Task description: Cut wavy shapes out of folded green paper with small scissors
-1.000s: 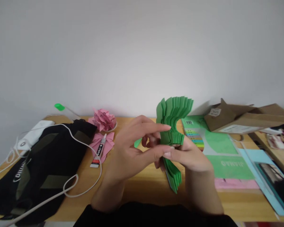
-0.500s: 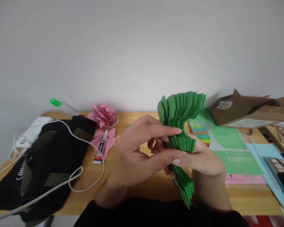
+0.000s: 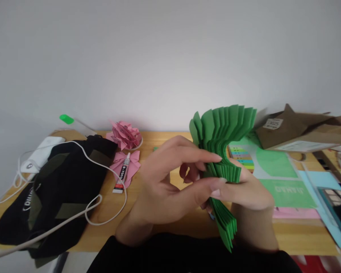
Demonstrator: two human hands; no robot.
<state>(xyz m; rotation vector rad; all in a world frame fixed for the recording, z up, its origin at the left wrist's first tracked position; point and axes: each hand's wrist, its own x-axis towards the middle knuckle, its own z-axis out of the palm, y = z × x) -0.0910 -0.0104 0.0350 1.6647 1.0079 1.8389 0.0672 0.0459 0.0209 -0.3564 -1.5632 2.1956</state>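
While rising behind everything, wall (image 3: 170, 57): one, pale and plain.
Table (image 3: 295, 239): one, wooden, set along the foot of the wall.
Bag (image 3: 82, 185): one, black, lying at the left.
Carton (image 3: 315, 132): one, brown, with flaps raised, at the right rear.
Green book (image 3: 290, 195): one, lying flat in front of the carton, partly hidden by the right hand (image 3: 247, 195).
Right hand: one, clamped on the green paper (image 3: 224, 127) from the right, thumb across the near side.
Left hand (image 3: 170, 182): one, close against its partner, thumbs touching; forefinger and thumb pinching the same paper from the left.
Green paper: one bundle, held in the air above the table, right of centre; folds too many to count, fanned upward and downward.
Pink paper flower (image 3: 123, 134): one, near the wall.
Folded pink paper (image 3: 133, 163): one piece, just in front of the flower.
White box (image 3: 44, 151): one, beside the bag.
Glue tube (image 3: 122, 174): one, lying across the folded pink paper.
Green cap (image 3: 66, 119): one, bright, far left.
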